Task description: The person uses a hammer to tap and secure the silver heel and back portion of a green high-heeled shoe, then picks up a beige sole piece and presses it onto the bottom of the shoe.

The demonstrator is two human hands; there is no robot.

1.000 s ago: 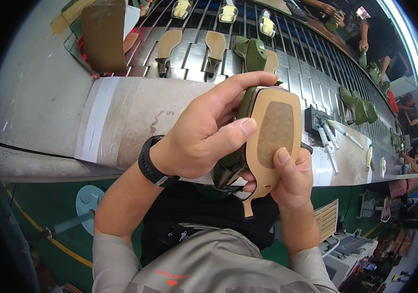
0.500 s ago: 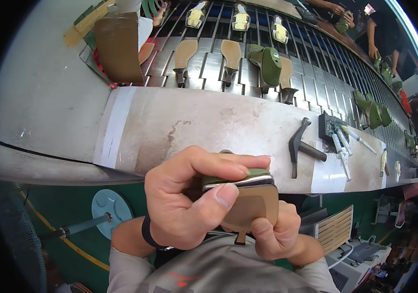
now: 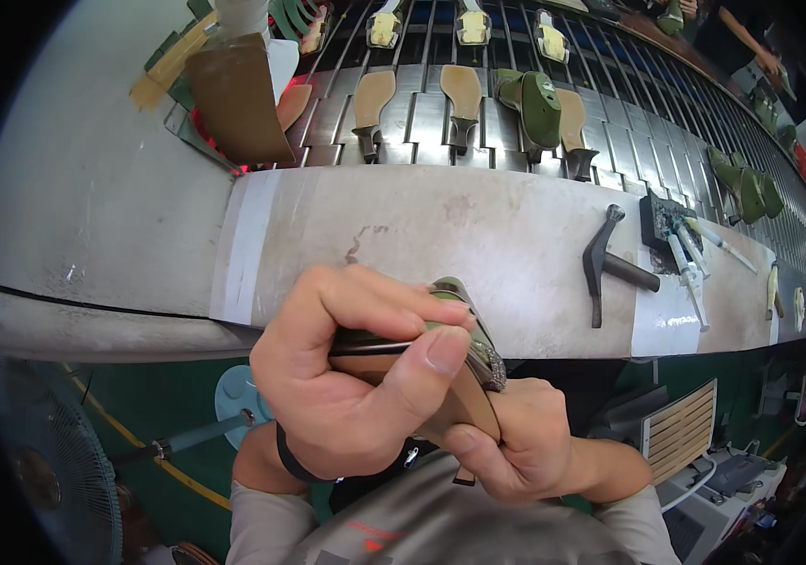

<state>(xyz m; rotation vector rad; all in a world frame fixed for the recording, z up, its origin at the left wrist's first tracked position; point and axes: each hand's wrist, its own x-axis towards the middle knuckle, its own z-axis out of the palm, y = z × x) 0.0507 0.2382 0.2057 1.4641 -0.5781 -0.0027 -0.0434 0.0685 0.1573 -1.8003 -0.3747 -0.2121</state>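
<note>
Shoe (image 3: 440,353) drawn in from over counter (image 3: 478,245) to lap.
Left hand (image 3: 346,377) clamps it edge-on; right hand (image 3: 516,452) grips beneath; sole now turned from view.

No packages, labels, signs or screens can be made out.

You're in a shoe factory: a slatted conveyor (image 3: 610,104) carries soles (image 3: 464,94) and lasts (image 3: 539,108), with a hammer (image 3: 605,264) just below it on the bench (image 3: 422,235).
</note>
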